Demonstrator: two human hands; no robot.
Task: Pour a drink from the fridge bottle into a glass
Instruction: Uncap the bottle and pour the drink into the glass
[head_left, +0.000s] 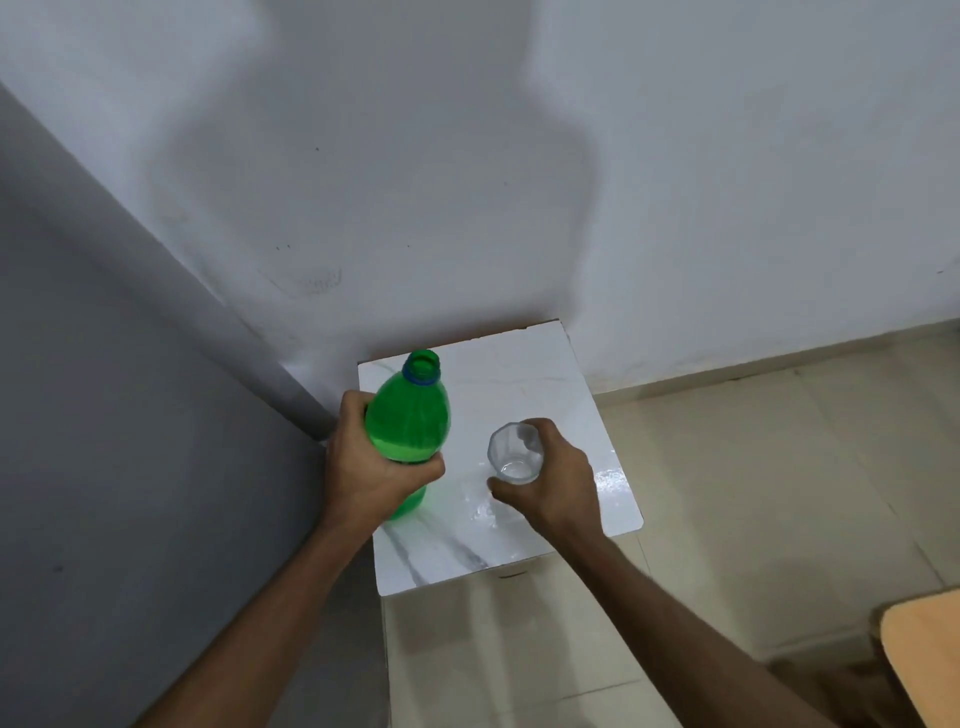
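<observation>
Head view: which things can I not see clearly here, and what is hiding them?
- Green bottle: its lower body is hidden behind the left hand.
- Glass: its far right side is covered by the right hand; any liquid inside is too faint to tell.
- Wooden furniture: cut off by the bottom-right edge.
- Bottle cap: not in view.

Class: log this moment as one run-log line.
left hand: grips uncapped green bottle | right hand: holds empty glass | pour: not started
</observation>
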